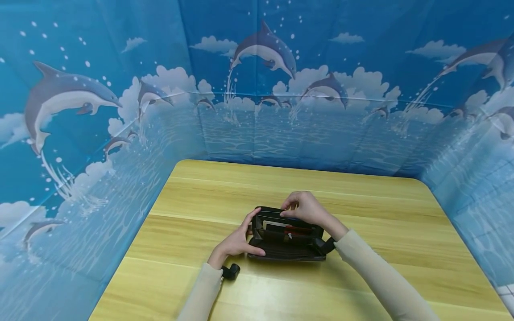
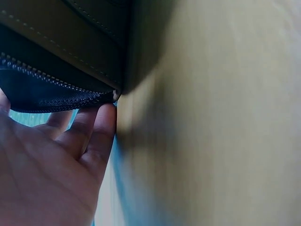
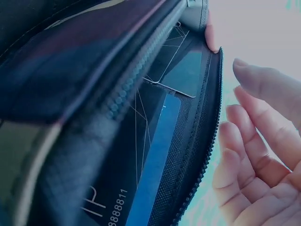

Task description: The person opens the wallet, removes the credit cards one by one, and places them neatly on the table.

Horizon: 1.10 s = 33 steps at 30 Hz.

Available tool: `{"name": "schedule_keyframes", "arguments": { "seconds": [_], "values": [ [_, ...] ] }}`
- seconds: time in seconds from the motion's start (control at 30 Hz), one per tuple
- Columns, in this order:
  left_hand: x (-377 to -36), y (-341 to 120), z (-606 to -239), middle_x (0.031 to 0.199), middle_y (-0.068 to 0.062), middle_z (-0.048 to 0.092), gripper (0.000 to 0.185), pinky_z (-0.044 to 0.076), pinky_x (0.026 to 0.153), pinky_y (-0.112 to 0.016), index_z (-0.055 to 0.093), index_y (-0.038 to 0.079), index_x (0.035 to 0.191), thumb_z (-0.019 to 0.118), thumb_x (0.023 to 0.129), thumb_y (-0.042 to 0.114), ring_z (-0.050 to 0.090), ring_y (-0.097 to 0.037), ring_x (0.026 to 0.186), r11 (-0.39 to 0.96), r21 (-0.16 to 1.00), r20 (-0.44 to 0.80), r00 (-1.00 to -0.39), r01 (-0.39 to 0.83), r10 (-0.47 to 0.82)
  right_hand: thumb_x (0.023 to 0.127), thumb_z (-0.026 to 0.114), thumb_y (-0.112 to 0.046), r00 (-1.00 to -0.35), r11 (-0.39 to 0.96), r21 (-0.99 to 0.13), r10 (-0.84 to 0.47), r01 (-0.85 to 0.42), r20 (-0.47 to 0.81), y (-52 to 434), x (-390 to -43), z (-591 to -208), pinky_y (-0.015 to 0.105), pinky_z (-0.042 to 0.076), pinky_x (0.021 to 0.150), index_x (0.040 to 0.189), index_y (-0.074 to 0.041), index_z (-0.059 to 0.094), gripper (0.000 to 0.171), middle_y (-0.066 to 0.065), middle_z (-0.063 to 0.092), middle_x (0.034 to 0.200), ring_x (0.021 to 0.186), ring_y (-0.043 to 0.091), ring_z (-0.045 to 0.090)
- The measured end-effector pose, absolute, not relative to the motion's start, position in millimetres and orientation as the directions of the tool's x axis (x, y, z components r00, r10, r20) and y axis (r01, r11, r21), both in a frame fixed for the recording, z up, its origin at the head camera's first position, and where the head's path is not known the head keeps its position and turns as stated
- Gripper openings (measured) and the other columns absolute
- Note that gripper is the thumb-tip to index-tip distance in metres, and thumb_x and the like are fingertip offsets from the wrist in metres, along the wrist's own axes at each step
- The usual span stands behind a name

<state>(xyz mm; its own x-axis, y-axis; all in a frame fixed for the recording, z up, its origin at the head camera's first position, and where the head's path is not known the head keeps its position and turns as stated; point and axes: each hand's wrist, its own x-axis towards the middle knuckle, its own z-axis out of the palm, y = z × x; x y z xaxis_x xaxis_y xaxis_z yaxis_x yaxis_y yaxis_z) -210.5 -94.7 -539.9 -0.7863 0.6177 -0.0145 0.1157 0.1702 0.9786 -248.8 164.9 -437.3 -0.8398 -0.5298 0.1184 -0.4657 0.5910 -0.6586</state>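
Observation:
A black zip-around wallet (image 1: 286, 252) lies unzipped and spread on the table, its inner pockets showing. My left hand (image 1: 237, 243) holds its left end, thumb on the near flap and fingers at the far side. In the left wrist view, its fingertips touch the wallet's zipped edge (image 2: 51, 84). My right hand (image 1: 307, 208) is over the far edge with loosely bent fingers. In the right wrist view, those fingers (image 3: 270, 113) are beside the zip teeth, holding nothing. A blue card (image 3: 160, 155) and dark cards (image 3: 176, 63) sit in the wallet's pocket.
The wood-grain table (image 1: 201, 191) stretches out around the wallet. Behind and beside it hangs a blue curtain (image 1: 257, 129) printed with dolphins. A black camera strap (image 1: 230, 271) is on the left wrist, another (image 1: 327, 246) on the right.

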Motion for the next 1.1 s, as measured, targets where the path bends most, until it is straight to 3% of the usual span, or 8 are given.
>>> {"name": "schedule_keyframes", "arguments": {
  "seconds": [0.2, 0.47, 0.63, 0.9, 1.1],
  "values": [
    [-211, -95, -541, 0.153, -0.008, 0.014, 0.112, 0.04, 0.095, -0.042, 0.004, 0.051, 0.147, 0.084, 0.073, 0.026, 0.044, -0.031, 0.121, 0.206, 0.969, -0.016, -0.799, 0.136, 0.601, 0.08, 0.078, -0.017, -0.841, 0.605, -0.655, -0.535, -0.452, 0.086, 164, -248, -436, 0.029, 0.048, 0.06, 0.082, -0.013, 0.075, 0.006, -0.007, 0.059, 0.075, 0.066, 0.011, 0.055],
    [-213, -94, -541, 0.145, -0.012, 0.029, 0.113, 0.044, 0.09, -0.039, 0.004, 0.046, 0.149, 0.084, 0.074, 0.018, 0.05, -0.028, 0.116, 0.154, 0.984, -0.026, -0.783, 0.09, 0.622, 0.079, 0.079, -0.016, -0.862, 0.658, -0.623, -0.504, -0.423, 0.053, 165, -249, -436, 0.029, 0.046, 0.06, 0.088, -0.008, 0.077, 0.012, -0.005, 0.058, 0.075, 0.067, 0.011, 0.052],
    [-213, -94, -541, 0.147, -0.016, 0.026, 0.115, 0.045, 0.09, -0.041, 0.003, 0.04, 0.151, 0.083, 0.074, 0.01, 0.048, -0.033, 0.117, 0.137, 0.988, -0.03, -0.778, 0.072, 0.628, 0.079, 0.079, -0.016, -0.871, 0.667, -0.626, -0.49, -0.403, 0.038, 164, -249, -436, 0.03, 0.047, 0.06, 0.089, -0.007, 0.077, 0.014, -0.005, 0.058, 0.075, 0.067, 0.012, 0.053],
    [-210, -94, -541, 0.149, -0.007, 0.023, 0.113, 0.04, 0.094, -0.041, 0.006, 0.051, 0.147, 0.085, 0.073, 0.02, 0.046, -0.028, 0.119, 0.184, 0.977, -0.029, -0.795, 0.105, 0.606, 0.077, 0.081, -0.019, -0.885, 0.644, -0.69, -0.466, -0.331, -0.011, 168, -255, -444, 0.031, 0.047, 0.061, 0.088, -0.011, 0.075, 0.015, -0.004, 0.059, 0.074, 0.065, 0.014, 0.054],
    [-211, -94, -541, 0.148, -0.01, 0.026, 0.115, 0.041, 0.093, -0.042, 0.002, 0.044, 0.15, 0.084, 0.073, 0.017, 0.047, -0.029, 0.119, 0.179, 0.978, -0.028, -0.783, 0.107, 0.621, 0.074, 0.083, -0.019, -0.877, 0.631, -0.691, -0.48, -0.353, 0.009, 169, -258, -449, 0.032, 0.046, 0.061, 0.084, -0.012, 0.07, 0.017, -0.002, 0.056, 0.069, 0.061, 0.015, 0.05]
  ]
}}
